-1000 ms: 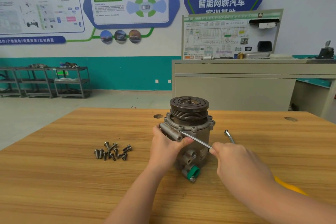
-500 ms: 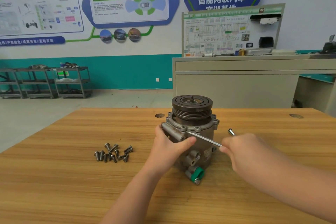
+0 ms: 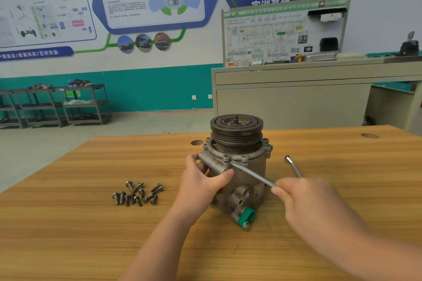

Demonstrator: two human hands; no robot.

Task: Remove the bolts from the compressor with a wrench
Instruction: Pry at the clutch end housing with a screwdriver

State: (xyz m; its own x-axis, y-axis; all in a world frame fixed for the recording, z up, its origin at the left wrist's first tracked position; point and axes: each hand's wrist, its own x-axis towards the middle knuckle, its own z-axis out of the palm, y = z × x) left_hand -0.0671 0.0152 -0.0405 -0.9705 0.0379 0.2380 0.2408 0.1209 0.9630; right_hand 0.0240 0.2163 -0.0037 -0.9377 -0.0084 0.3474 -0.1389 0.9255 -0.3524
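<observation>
the compressor [image 3: 237,166] stands upright on the wooden table [image 3: 68,235], near the middle of the surface, pulley face [image 3: 236,123] upward. a green cap [image 3: 246,215] sits on a fitting at the lower front of the housing, close to the table.

left hand [image 3: 201,183]: fingers and thumb curled round the tubular boss at the upper left of the housing — thumb across the front, fingers behind. it grips the compressor body.

right hand [image 3: 303,201]: fingers closed round the handle of the wrench [image 3: 253,174]. the shaft runs up and to the left from this hand to the flange just below the pulley, where its working end meets the rim at the front. the bolt under the wrench end cannot be made out.

a second tool [image 3: 292,165] — a bent metal rod with a socket-like tip — shows behind the right hand, to the right of the compressor; its lower part is hidden by the hand.

loose bolts [image 3: 137,194] lie in a small cluster on the table to the left of the compressor, apart from it and from the left forearm.

background: a grey cabinet [image 3: 292,100] carrying a wiring diagram board [image 3: 283,32], metal shelving carts [image 3: 57,105] at far left, and wall posters above a teal band.
</observation>
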